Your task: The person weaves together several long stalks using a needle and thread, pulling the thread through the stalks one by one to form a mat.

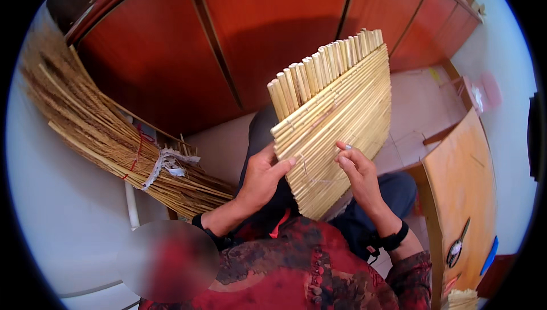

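Observation:
A pale yellow mat of straight plant stalks [347, 116] is propped up in front of me, over my lap. Its front layer runs slantwise, and the cut ends of a crossing layer stick out along the far edge. Stitches of thin thread show on its face. My left hand [263, 178] grips the mat's left edge, thumb on the front and fingers hidden behind. Close to the front face, my right hand [360, 178] has its fingers curled into a pinch. A small shiny bit shows at its fingertips; what it is, I cannot make out.
A big bundle of dry stalks [108, 122], tied with white cloth and red cord, leans at the left. Red cabinets [273, 31] stand ahead. On the wooden table [467, 167] at the right lie scissors [456, 249] and a blue object [489, 256]; cut stalks [460, 300] are below.

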A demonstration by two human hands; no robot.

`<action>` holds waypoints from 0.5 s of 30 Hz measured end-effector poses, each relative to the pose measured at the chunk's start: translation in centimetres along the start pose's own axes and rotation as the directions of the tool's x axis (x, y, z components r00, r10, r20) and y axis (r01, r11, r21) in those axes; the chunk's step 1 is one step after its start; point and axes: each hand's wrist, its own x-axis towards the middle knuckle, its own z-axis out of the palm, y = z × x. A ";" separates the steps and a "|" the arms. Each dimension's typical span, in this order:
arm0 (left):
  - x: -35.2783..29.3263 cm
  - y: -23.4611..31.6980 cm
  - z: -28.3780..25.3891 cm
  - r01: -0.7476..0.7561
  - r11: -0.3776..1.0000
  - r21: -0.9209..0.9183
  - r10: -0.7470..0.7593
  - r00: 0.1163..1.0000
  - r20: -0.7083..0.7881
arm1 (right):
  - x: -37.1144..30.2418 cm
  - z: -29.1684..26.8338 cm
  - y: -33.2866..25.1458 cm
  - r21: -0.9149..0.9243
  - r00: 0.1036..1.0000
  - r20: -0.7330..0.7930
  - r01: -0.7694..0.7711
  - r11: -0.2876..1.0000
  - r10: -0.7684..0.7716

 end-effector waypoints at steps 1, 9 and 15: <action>0.5 -0.1 -0.1 -0.002 0.999 0.051 0.001 1.000 0.029 | 0.0 0.0 0.3 0.005 0.999 0.002 -0.046 0.999 0.046; 3.7 -0.6 -1.4 0.021 0.991 0.130 -0.035 0.993 0.109 | -2.3 0.6 -3.2 0.343 0.936 -0.118 -0.275 0.898 0.332; 6.1 -2.1 -2.2 0.044 0.958 0.285 -0.107 0.972 0.209 | -4.2 -1.4 -5.9 -0.230 0.958 -0.136 -0.279 0.933 0.253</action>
